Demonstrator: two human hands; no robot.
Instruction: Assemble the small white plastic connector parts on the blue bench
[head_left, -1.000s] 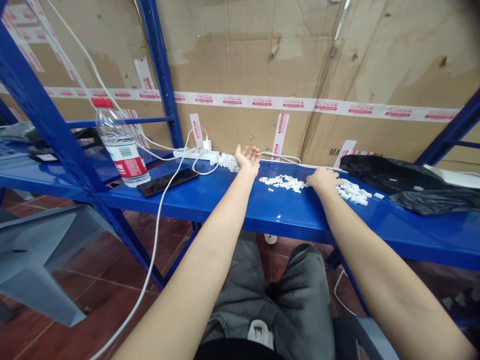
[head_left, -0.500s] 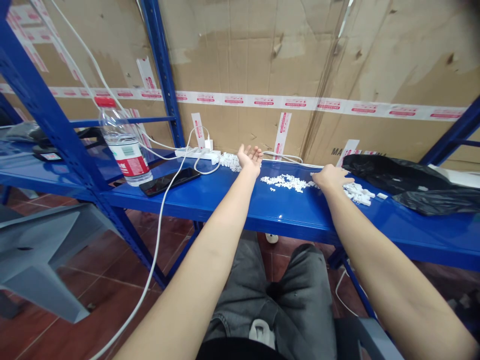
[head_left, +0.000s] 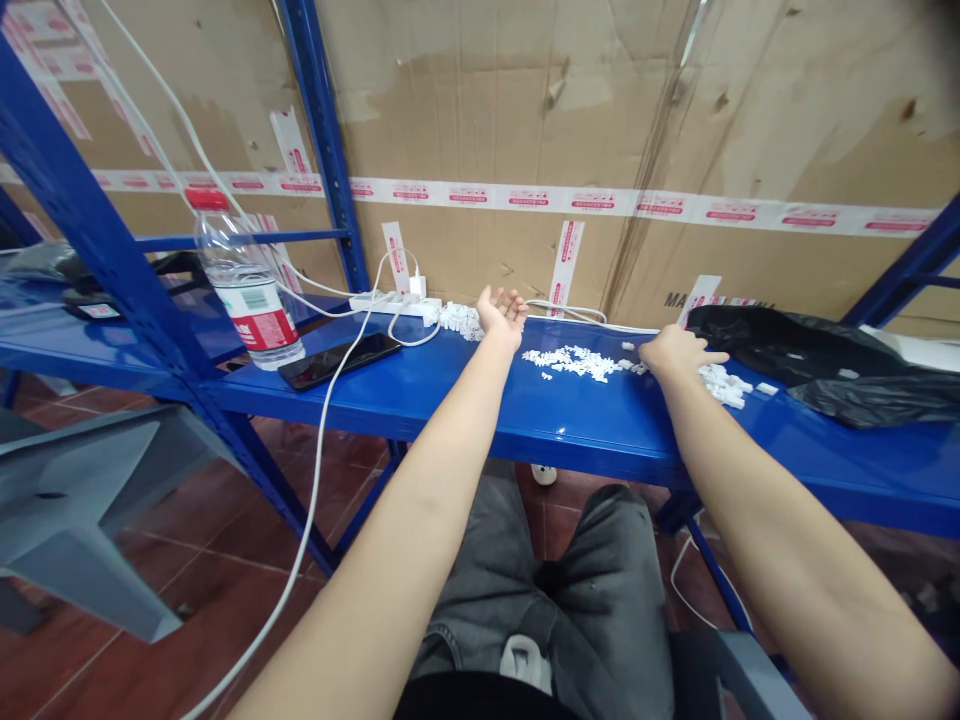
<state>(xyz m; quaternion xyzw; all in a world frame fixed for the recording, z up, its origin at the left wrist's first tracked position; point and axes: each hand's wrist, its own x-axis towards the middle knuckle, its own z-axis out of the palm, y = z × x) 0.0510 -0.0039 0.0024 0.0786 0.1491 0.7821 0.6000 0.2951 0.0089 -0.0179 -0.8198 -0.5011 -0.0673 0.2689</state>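
Note:
My left hand [head_left: 502, 314] is palm up with its fingers apart and nothing in it, beside a heap of small white pieces [head_left: 460, 321]. A spread of small white parts [head_left: 574, 362] lies on the blue shelf [head_left: 450, 385] between my hands. My right hand [head_left: 676, 352], back upward and fingers spread, is over the left side of a pile of larger white pieces [head_left: 725, 385]. Its palm is hidden, and I make out nothing held in it.
At the left stand a water bottle [head_left: 251, 290] and a black phone [head_left: 337, 361], with a white cable across the phone. Behind them is a power strip [head_left: 397, 305]. Black plastic bags [head_left: 870, 385] lie at the right. A grey stool [head_left: 97, 500] is at lower left.
My right hand has shifted slightly to the right, and a few white pieces now show at its left. My left hand has hardly moved.

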